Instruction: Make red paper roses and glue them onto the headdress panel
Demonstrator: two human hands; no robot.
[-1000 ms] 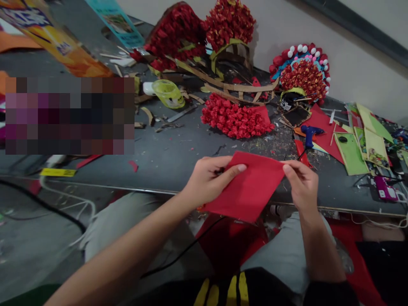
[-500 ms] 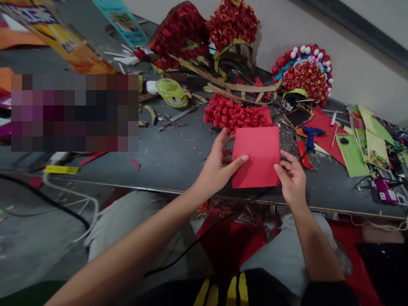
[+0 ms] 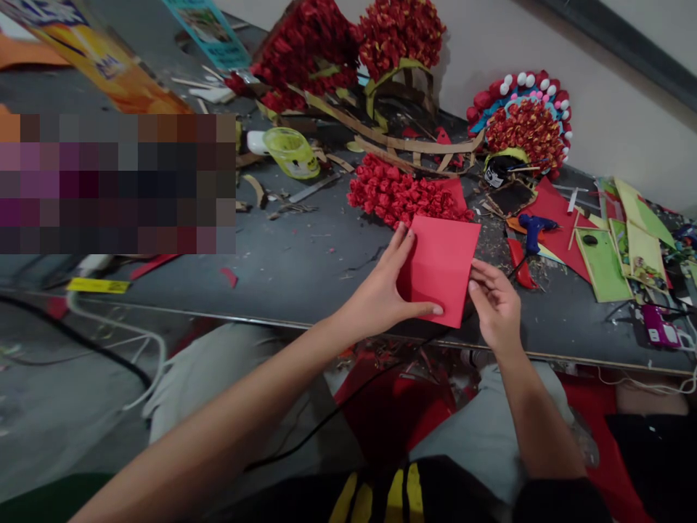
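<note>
A square of red paper (image 3: 441,269), perhaps more than one layer, is held up over the front edge of the table. My left hand (image 3: 386,287) grips its left side, thumb across the lower front and fingers at the upper left edge. At the right edge, my right hand (image 3: 494,301) pinches the paper between thumb and fingers. Just behind the paper lies a cluster of crumpled red paper flowers (image 3: 406,192) on a red sheet, partly covered by the paper.
On the dark table (image 3: 294,254) are a blue glue gun (image 3: 536,229), a red-handled tool (image 3: 523,265), a yellow-green tub (image 3: 292,154) and green card pieces (image 3: 602,265). Red flower-covered pieces (image 3: 403,36) lean on the wall. A purple device (image 3: 660,325) sits at right.
The red paper has tilted, its lower edge now slanting. My left hand has shifted right, its thumb sliding further across the paper's lower part. My right hand stays at the right edge.
</note>
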